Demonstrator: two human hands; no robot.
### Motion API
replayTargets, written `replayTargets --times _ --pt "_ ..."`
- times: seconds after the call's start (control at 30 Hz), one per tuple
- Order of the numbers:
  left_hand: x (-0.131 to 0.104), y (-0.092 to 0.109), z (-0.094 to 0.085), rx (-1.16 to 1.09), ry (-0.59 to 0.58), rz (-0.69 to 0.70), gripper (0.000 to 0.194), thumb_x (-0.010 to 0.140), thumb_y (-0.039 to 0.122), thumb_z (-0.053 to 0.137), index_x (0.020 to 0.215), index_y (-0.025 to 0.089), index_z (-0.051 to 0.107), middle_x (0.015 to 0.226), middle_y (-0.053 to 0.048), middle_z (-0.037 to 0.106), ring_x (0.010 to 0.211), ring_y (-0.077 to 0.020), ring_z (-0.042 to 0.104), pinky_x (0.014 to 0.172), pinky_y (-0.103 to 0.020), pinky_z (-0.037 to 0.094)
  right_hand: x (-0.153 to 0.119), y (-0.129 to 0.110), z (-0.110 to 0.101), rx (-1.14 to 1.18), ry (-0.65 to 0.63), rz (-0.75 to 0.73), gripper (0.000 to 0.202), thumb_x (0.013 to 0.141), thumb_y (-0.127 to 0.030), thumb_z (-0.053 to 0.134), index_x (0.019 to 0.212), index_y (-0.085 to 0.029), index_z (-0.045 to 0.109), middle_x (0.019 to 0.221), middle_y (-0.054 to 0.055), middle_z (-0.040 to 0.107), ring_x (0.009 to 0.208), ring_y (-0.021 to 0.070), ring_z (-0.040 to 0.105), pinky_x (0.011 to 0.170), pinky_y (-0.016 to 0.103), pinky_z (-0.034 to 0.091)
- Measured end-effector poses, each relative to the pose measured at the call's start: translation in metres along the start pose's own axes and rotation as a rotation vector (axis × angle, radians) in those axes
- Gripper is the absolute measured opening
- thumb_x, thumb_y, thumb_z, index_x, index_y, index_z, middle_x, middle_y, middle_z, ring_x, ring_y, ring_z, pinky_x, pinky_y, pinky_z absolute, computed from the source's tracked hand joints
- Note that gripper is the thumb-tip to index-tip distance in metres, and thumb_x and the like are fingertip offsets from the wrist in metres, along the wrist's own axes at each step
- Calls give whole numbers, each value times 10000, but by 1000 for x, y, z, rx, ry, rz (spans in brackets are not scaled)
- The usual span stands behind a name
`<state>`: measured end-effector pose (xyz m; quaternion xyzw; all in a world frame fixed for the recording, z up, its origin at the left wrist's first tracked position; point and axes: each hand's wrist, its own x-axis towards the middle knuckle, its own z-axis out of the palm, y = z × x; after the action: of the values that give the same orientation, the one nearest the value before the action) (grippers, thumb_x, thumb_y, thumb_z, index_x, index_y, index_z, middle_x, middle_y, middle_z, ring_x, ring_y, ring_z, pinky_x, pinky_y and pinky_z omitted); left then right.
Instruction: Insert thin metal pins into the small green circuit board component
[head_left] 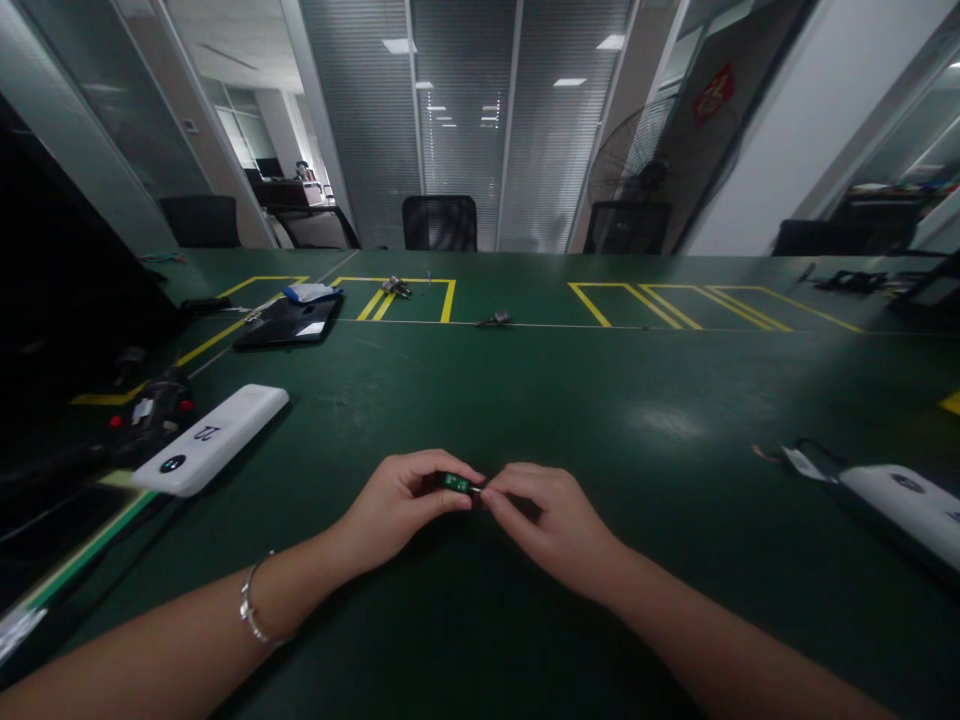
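Observation:
Just above the near middle of the green table [480, 400], my left hand [401, 505] grips a small green circuit board [456, 482] between thumb and fingers. A short, thin metal piece [476, 490] shows at the board's right end. My right hand [547, 515] pinches its far end with thumb and forefinger, so most of it is hidden and its exact kind is unclear. The two hands nearly meet at the fingertips. A bracelet [251, 600] circles my left wrist.
A white power bank [214, 440] marked 22 lies left, beside dark gear [157, 410]. Another white power bank [904, 510] with a cable is at right. Farther back are a black flat case [289, 322], small metal parts [396, 288], a dark grey part [496, 319] and yellow tape outlines [450, 300].

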<state>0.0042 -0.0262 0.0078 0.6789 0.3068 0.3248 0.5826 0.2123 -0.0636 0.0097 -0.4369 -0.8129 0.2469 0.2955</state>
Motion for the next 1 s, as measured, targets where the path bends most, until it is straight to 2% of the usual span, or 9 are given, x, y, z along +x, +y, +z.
replayTargets --times 0.17,0.33,0.4,0.5,0.57,0.67,0.83,0.93,1.0 --pt "2 1 2 -108 -9 -81 188 777 119 700 959 153 729 856 -41 715 777 -163 643 757 -296 508 1 -2 2 32 19 -5 247 958 -242 463 843 -192 675 748 10 647 687 139 584 633 259 429" --pt "3 1 4 -105 72 -142 216 772 153 700 987 149 722 850 -46 702 704 -150 601 660 -276 495 1 0 4 13 51 42 245 960 -262 463 827 -198 659 752 8 646 678 142 590 632 261 442" --pt "3 -1 3 -106 126 -157 247 767 156 708 1014 160 717 898 -47 707 733 -152 604 683 -276 492 0 1 3 22 62 74 236 960 -271 467 827 -200 648 753 5 642 672 143 590 612 258 440" --pt "3 -5 2 -178 155 -162 340 785 162 704 1124 187 680 1053 -62 703 884 -179 624 833 -320 484 0 0 2 55 71 87 214 956 -261 477 832 -200 641 755 0 639 675 144 593 607 256 436" --pt "3 -7 2 -254 132 -165 322 868 228 628 1186 183 649 1123 -87 685 969 -199 618 917 -360 459 0 -1 2 69 76 71 207 954 -250 480 835 -197 641 762 -1 639 689 144 597 626 259 438" --pt "3 -7 3 -307 69 -158 306 944 276 511 1189 154 649 1148 -112 670 1019 -217 609 962 -387 436 1 -1 2 91 85 56 200 958 -242 473 875 -199 650 802 5 650 730 147 607 663 265 443" --pt "1 -2 6 -96 -38 -106 370 885 150 575 1252 196 578 1077 -62 668 952 -186 603 878 -338 460 1 1 3 121 117 50 196 954 -225 478 851 -199 643 805 6 649 742 147 607 670 262 439" --pt "0 -3 8 -5 -58 -87 445 839 124 616 1267 222 549 1101 -53 645 925 -189 596 823 -332 478 0 1 3 100 102 37 201 951 -214 480 824 -197 634 766 -2 626 709 142 589 641 259 420" --pt "-1 -4 9 59 -58 -87 412 829 133 629 1229 219 579 1108 -57 643 949 -206 595 845 -351 477 0 1 4 109 89 26 190 951 -210 483 840 -198 637 787 -2 629 732 142 593 659 258 422"
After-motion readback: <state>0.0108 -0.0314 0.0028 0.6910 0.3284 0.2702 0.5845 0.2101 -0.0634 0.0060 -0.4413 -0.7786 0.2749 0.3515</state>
